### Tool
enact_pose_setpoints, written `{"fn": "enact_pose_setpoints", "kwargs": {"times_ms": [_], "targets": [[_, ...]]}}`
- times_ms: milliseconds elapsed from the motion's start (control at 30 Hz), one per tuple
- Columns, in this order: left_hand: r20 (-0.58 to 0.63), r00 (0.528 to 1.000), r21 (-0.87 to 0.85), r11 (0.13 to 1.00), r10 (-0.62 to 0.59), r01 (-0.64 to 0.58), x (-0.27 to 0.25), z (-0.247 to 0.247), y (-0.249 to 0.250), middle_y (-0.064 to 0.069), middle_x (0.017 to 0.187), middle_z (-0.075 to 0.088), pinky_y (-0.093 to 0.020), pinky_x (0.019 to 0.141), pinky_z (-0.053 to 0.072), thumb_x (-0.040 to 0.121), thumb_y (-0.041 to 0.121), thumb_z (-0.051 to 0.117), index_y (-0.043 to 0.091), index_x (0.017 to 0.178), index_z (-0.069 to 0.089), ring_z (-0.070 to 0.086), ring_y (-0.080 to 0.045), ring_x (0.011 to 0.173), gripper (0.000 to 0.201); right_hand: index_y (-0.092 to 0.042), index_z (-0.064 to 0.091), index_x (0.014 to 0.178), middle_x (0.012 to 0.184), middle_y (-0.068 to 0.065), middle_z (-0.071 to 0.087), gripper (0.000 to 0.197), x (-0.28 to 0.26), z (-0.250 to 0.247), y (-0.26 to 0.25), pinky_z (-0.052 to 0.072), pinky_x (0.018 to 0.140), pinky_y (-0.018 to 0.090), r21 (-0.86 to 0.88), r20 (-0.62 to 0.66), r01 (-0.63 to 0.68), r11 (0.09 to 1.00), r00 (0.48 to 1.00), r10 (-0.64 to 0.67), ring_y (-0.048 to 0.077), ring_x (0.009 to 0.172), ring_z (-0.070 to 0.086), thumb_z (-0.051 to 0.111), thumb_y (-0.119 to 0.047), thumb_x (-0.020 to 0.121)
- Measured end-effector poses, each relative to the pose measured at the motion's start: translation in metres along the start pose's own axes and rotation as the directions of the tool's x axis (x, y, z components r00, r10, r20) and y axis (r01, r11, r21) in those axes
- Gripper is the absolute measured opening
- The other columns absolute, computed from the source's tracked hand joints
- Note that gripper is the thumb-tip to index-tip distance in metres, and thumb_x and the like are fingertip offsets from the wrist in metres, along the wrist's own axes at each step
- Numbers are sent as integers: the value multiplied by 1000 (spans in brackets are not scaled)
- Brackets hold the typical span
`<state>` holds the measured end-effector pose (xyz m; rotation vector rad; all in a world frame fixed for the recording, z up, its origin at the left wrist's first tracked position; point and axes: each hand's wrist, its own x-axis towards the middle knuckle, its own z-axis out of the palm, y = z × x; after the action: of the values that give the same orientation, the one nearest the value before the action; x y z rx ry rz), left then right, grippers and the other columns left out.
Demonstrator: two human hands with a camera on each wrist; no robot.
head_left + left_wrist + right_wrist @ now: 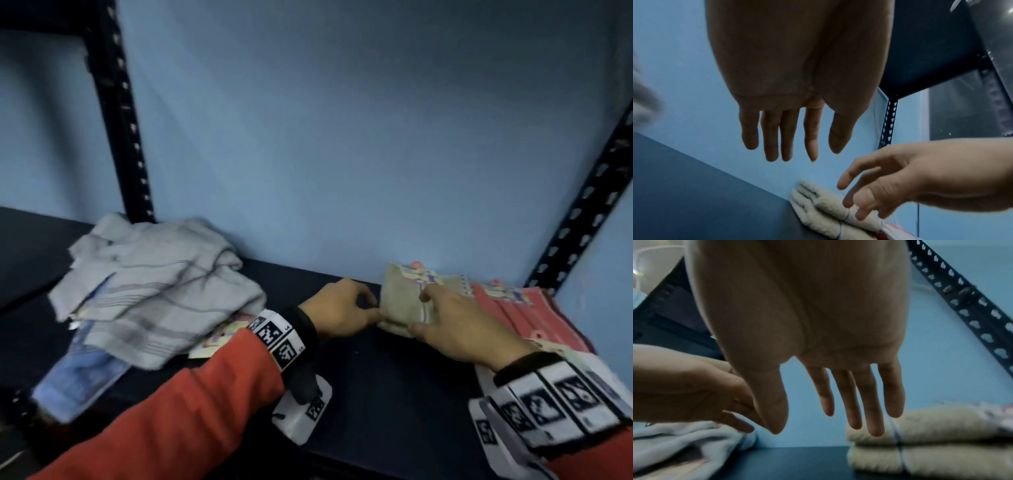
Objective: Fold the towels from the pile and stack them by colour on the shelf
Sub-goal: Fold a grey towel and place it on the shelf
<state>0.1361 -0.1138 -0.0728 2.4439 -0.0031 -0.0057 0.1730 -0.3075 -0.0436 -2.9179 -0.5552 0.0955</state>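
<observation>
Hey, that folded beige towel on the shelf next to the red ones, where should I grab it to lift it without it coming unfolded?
Best guess: take the beige towel by its left, rounded folded end, coming from the left. In the right wrist view the layers lie doubled with that closed end facing the open shelf, so thumb on top and fingers beneath would clamp both. The red towels lie close on its right.

Both hands, left hand [342, 308] and right hand [462, 325], seemingly touch the folded beige towel [402, 301]
</observation>
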Motion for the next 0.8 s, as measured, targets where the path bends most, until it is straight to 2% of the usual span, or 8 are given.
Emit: {"fn": "enact_pose_setpoints", "kwargs": {"times_ms": [133, 233, 333, 433, 567, 667, 733, 800], "targets": [[-216, 975, -24, 998, 43, -49, -63, -14, -32, 11, 111, 72, -28, 99, 48, 93, 38, 67, 27, 106, 74, 64, -9, 110, 18, -27, 48, 131, 135, 1, 57, 51, -36, 35, -46, 45, 101, 36, 95, 56, 81, 992, 995, -86, 23, 123, 55, 66, -50, 90], [-359, 932, 55, 998, 59, -42, -88, -20, -57, 8, 109, 72, -22, 92, 43, 92, 28, 67, 24, 102, 73, 63, -10, 105, 13, -33, 44, 135, 138, -5, 50, 49, -51, 78, -71, 37, 107, 40, 127, 41, 141, 982, 988, -147, 18, 131, 46, 57, -55, 94], [-448, 894, 184, 976, -19, 113, -88, -26, -88, -1, 125, 63, -30, 99, 41, 84, 30, 71, 26, 114, 66, 56, -23, 118, 31, -33, 40, 142, 150, -7, 39, 49, -59, 119, -80, 28, 114, 42, 95, -50, 166, 981, 985, -162, 18, 140, 33, 41, -57, 100], [-478, 857, 102, 956, -195, 274, -83, -32, -117, -8, 121, 63, -37, 95, 45, 78, 27, 73, 20, 123, 56, 56, -30, 118, 48, -32, 39, 146, 156, -9, 34, 56, -63, 140, -76, 21, 117, 38, 61, -163, 210, 976, 967, -198, 15, 146, 25, 22, -61, 101], [-529, 810, 33, 947, -254, 319, -82, -47, -138, -12, 109, 68, -30, 83, 46, 85, 14, 66, 14, 108, 62, 64, -29, 104, 23, -31, 41, 145, 156, -10, 35, 50, -62, 143, -69, 21, 116, 35, 62, -213, 232, 971, 953, -214, 13, 145, 27, 29, -56, 103], [-522, 819, 85, 942, -237, 326, -85, -54, -144, -11, 97, 70, -20, 70, 40, 88, 11, 64, 18, 85, 66, 66, -25, 94, 8, -31, 44, 142, 155, -9, 38, 48, -63, 145, -72, 22, 115, 35, 62, -234, 238, 969, 948, -218, 13, 144, 29, 32, -54, 103], [-506, 846, 97, 963, -169, 250, -89, -54, -137, -5, 88, 67, -10, 58, 33, 90, 13, 65, 20, 82, 64, 63, -20, 86, 11, -32, 46, 140, 152, -10, 41, 44, -65, 143, -72, 24, 114, 35, 97, -246, 253, 963, 943, -223, 12, 141, 32, 37, -52, 102], [-505, 861, 114, 985, -54, 128, -95, -52, -124, 1, 81, 64, -10, 55, 33, 90, 15, 65, 20, 86, 64, 57, -13, 76, 7, -34, 45, 138, 144, -13, 48, 41, -66, 141, -71, 28, 111, 34, 187, -271, 291, 938, 933, -236, 8, 132, 39, 45, -50, 101]]}}
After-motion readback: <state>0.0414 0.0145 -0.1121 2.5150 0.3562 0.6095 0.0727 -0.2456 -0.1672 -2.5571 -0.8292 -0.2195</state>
